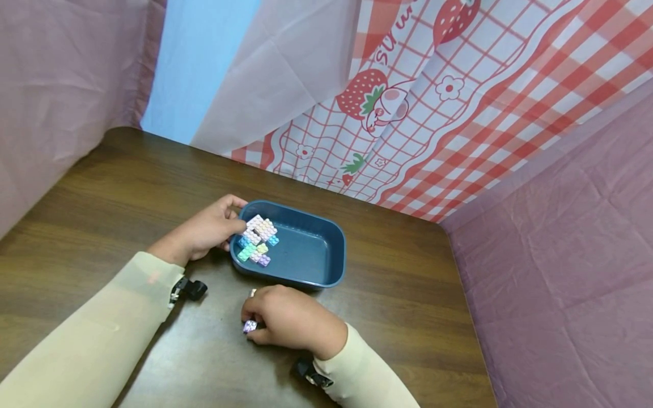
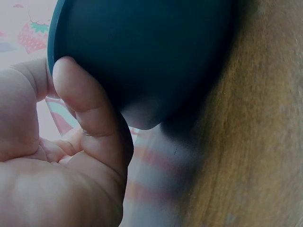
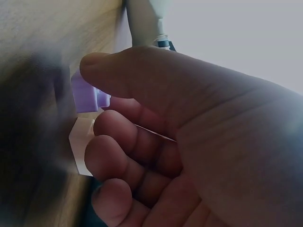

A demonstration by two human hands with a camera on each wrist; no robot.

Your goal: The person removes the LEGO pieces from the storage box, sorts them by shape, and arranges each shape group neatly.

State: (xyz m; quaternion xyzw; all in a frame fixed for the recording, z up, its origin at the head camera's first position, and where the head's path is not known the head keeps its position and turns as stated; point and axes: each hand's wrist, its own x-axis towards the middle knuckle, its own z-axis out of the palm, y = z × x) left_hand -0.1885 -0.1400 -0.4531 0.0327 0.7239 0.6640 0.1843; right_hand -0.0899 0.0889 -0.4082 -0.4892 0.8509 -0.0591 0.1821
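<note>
A dark blue rectangular tub point(image 1: 306, 252) stands on the table, with several pastel toy bricks point(image 1: 257, 235) piled in its left end. My left hand point(image 1: 211, 226) grips the tub's left end; in the left wrist view the left hand point(image 2: 90, 127) has a digit over the tub's edge point(image 2: 142, 52). In front of the tub, my right hand point(image 1: 293, 320) pinches a purple toy brick point(image 1: 250, 326) between thumb and finger, low over the table. The right wrist view shows that purple brick point(image 3: 85, 94) and a pale cream brick point(image 3: 83, 146) against the other fingertips; whether those hold it, I cannot tell.
The brown wooden table point(image 1: 408, 294) extends around the tub. Behind it hangs a red-and-white strawberry cloth point(image 1: 408, 113), and pinkish curtains point(image 1: 556, 255) close off the sides. Each wrist carries a small black camera point(image 1: 194, 289).
</note>
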